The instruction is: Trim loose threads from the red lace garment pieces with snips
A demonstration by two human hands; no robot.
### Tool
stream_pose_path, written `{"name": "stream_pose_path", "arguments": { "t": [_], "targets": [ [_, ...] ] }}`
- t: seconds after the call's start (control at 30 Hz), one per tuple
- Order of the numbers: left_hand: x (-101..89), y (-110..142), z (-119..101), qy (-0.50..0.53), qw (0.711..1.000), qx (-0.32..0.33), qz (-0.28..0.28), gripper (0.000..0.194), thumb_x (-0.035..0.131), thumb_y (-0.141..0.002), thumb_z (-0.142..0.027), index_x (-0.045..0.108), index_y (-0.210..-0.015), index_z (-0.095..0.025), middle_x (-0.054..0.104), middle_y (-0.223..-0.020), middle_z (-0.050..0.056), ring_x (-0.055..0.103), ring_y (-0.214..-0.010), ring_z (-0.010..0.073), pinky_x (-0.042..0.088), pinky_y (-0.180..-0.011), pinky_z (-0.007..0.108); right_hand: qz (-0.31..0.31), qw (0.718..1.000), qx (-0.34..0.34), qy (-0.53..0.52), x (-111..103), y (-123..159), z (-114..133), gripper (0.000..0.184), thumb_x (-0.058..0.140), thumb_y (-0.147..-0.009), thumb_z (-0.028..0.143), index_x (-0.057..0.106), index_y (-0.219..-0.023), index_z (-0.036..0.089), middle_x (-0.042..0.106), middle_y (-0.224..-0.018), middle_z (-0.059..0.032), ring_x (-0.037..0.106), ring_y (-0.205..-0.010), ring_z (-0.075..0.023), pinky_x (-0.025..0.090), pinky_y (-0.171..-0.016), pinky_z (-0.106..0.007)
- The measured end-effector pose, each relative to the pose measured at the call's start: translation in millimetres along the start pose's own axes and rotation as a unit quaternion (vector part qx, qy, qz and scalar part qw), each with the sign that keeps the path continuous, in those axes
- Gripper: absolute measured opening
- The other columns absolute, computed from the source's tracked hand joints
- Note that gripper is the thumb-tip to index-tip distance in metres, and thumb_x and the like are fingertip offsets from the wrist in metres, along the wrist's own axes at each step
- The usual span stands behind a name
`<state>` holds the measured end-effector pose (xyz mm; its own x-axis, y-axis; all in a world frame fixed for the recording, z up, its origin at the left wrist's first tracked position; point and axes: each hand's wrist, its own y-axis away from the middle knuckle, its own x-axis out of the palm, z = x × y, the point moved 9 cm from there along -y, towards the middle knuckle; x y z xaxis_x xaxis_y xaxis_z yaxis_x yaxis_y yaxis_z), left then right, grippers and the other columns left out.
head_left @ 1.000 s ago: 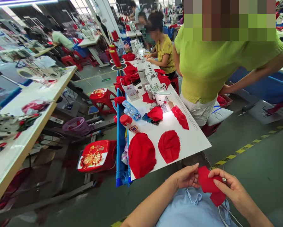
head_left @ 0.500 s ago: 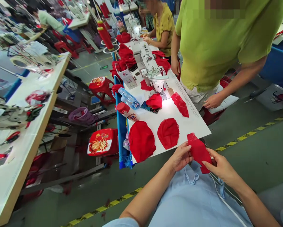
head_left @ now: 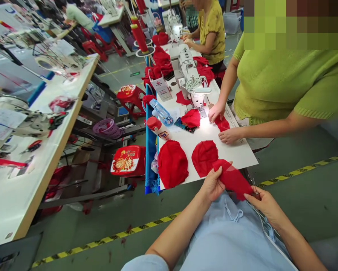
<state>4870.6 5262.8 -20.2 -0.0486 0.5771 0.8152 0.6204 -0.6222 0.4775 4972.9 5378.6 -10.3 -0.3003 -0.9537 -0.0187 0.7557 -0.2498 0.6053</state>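
Head view: a red fabric piece (head_left: pixel 233 180) is held stretched between the left hand (head_left: pixel 212 184) and the right hand (head_left: pixel 263 205), just off the near edge of the white table (head_left: pixel 242 158), above the lap. Its upper corner is pinched by the left fingers, while its lower end is gripped by the right fingers together with a small metal tool, too small to identify. Two round red pieces (head_left: pixel 172 163) (head_left: pixel 204 156) are laid flat on the table near the edge, which suggests that some pieces are already dealt with, though this cannot be confirmed. Another red piece (head_left: pixel 223 123) is pressed to the table by a co-worker's hands (head_left: pixel 229 134) beside the sewing machine (head_left: pixel 195 88). More red fabric is heaped further along, so plenty appears left.
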Motion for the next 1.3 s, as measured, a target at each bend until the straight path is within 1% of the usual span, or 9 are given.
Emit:
{"name": "stream_pose_path", "arguments": {
  "t": [0.1,0.17,0.3,0.43,0.53,0.77,1.0,1.17,1.3],
  "targets": [
    [-6.9,-1.7,-3.2,0.021,1.0,0.005,-0.012,0.032,0.068,-0.084,-0.027,0.063,-0.113,-0.015,0.068,-0.121,0.013,0.065,-0.111,0.0273,0.049,-0.101,0.046,-0.048,0.998,0.023,-0.018,-10.3,-1.0,-4.4,0.046,0.079,-0.055,0.056,0.061,-0.077,0.02,0.045,-0.052,0.0077,0.03,-0.044,-0.0059,0.025,-0.04,-0.02],
    [-10.4,-2.6,-3.8,0.029,0.999,0.008,-0.017,0.032,0.066,-0.086,-0.029,0.062,-0.114,-0.016,0.068,-0.122,0.013,0.064,-0.113,0.0272,0.048,-0.101,0.046,-0.068,0.997,0.029,-0.027,-14.6,-1.8,-5.5,0.044,0.079,-0.055,0.054,0.06,-0.076,0.02,0.043,-0.051,0.0087,0.025,-0.042,-0.0049,0.019,-0.039,-0.019],
    [-15.4,-5.0,-1.8,0.027,1.0,-0.003,-0.01,0.035,0.062,-0.088,-0.035,0.063,-0.115,-0.013,0.068,-0.12,0.015,0.061,-0.117,0.0286,0.047,-0.102,0.046,-0.103,0.994,0.019,-0.03,-18.7,-3.7,-4.4,0.041,0.079,-0.052,0.05,0.062,-0.074,0.02,0.051,-0.053,0.0053,0.033,-0.043,-0.0068,0.02,-0.038,-0.02],
    [-27.8,-6.8,-9.2,0.021,0.999,0.018,-0.042,0.03,0.061,-0.088,-0.034,0.064,-0.111,-0.016,0.069,-0.119,0.012,0.064,-0.112,0.0267,0.048,-0.1,0.046,-0.118,0.993,0.007,-0.019,-19.1,-5.0,-3.7,0.039,0.079,-0.05,0.049,0.065,-0.071,0.019,0.06,-0.058,0.0,0.044,-0.048,-0.0111,0.023,-0.037,-0.021],
    [-32.0,-6.7,-15.0,0.016,0.998,0.023,-0.054,0.032,0.061,-0.088,-0.035,0.062,-0.116,-0.017,0.066,-0.125,0.012,0.063,-0.113,0.0269,0.048,-0.1,0.046,-0.127,0.992,-0.001,-0.006,-20.0,-4.8,-2.6,0.039,0.078,-0.051,0.05,0.065,-0.071,0.02,0.064,-0.061,-0.0013,0.047,-0.05,-0.0125,0.025,-0.038,-0.022],
    [-31.9,-5.1,-18.2,0.042,0.997,-0.003,-0.065,0.041,0.04,-0.098,-0.039,0.055,-0.13,-0.019,0.06,-0.133,0.013,0.058,-0.121,0.0259,0.045,-0.103,0.045,-0.131,0.991,-0.015,0.01,-19.8,-3.0,-0.7,0.044,0.077,-0.053,0.056,0.065,-0.075,0.019,0.065,-0.062,-0.0016,0.047,-0.049,-0.012,0.028,-0.04,-0.023],
    [-28.0,-5.0,-17.8,0.066,0.996,-0.027,-0.056,0.047,0.032,-0.099,-0.041,0.047,-0.139,-0.02,0.055,-0.139,0.014,0.055,-0.125,0.028,0.042,-0.105,0.051,-0.131,0.991,-0.022,0.022,-22.2,-4.6,-3.6,0.051,0.075,-0.054,0.063,0.066,-0.078,0.019,0.065,-0.062,-0.0019,0.048,-0.049,-0.0124,0.028,-0.039,-0.023],
    [-27.6,-6.3,-18.4,0.071,0.996,-0.023,-0.044,0.049,0.033,-0.098,-0.043,0.046,-0.139,-0.02,0.055,-0.139,0.015,0.055,-0.125,0.0297,0.042,-0.104,0.053,-0.137,0.99,-0.029,0.028,-22.5,-3.2,-0.7,0.055,0.075,-0.053,0.068,0.066,-0.077,0.019,0.066,-0.065,-0.0027,0.045,-0.047,-0.0116,0.028,-0.039,-0.023],
    [-34.7,-8.4,-17.9,0.053,0.997,-0.008,-0.06,0.041,0.043,-0.096,-0.038,0.055,-0.129,-0.018,0.064,-0.128,0.014,0.059,-0.121,0.0282,0.045,-0.103,0.05,-0.139,0.989,-0.036,0.038,-24.0,-2.2,1.2,0.057,0.071,-0.057,0.073,0.064,-0.075,0.019,0.061,-0.058,0.0001,0.037,-0.045,-0.0096,0.026,-0.04,-0.023]
  ]
}}
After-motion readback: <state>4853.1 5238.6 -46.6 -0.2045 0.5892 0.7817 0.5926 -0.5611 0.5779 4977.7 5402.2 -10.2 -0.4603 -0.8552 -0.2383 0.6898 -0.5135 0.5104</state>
